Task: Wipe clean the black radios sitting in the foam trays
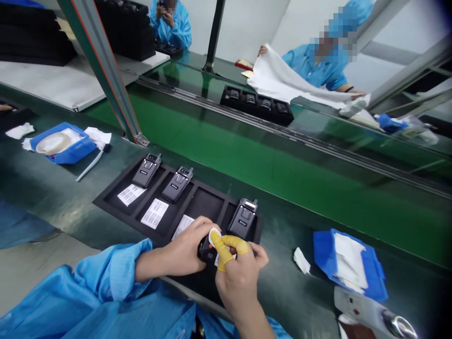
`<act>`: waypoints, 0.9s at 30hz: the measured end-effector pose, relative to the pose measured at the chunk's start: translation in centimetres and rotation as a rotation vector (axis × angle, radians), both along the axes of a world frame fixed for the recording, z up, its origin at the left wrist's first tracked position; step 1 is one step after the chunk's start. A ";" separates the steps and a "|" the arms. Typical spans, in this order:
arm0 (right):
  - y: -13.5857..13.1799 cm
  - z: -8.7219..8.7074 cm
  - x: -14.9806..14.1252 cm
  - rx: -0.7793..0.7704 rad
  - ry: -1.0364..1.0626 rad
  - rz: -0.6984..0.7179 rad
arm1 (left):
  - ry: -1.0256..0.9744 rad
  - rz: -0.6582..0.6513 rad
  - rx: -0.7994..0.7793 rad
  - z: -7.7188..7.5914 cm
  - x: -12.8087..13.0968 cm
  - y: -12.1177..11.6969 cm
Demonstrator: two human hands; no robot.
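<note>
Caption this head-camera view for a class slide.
Left hand grips a black two-way radio while yellow-cotted right hand presses white cloth to it.

Near side of the green conveyor belt [282, 174]: blue tray [79, 148] at left, blue folded sheet [323, 249] at right. Far side: co-worker [328, 70] handling white cloth [282, 80].

The green workbench [282, 278] holds a black foam tray [106, 200] (radios [146, 170] inside) and a blue tray [61, 150].

The radio [206, 249] in the left hand [174, 249] is matt black plastic; the right hand's [240, 282] finger cots [219, 249], smooth yellow rubber; the cloth [214, 237] they pinch, soft white.
</note>
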State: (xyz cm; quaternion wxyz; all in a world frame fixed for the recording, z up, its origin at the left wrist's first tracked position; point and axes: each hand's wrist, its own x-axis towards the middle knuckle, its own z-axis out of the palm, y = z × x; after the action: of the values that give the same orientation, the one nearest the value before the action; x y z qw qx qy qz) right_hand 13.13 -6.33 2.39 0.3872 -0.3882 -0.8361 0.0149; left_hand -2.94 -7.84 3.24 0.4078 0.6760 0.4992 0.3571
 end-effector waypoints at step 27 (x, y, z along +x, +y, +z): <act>-0.9 0.6 0.1 0.156 -0.129 -0.063 | 0.042 0.056 -0.031 0.0 0.2 -0.1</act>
State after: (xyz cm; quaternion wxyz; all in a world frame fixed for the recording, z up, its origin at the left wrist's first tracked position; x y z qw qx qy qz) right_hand 13.20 -7.20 2.97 0.3621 -0.3831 -0.8453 -0.0875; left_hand -2.79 -7.96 3.24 0.3976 0.6627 0.5317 0.3464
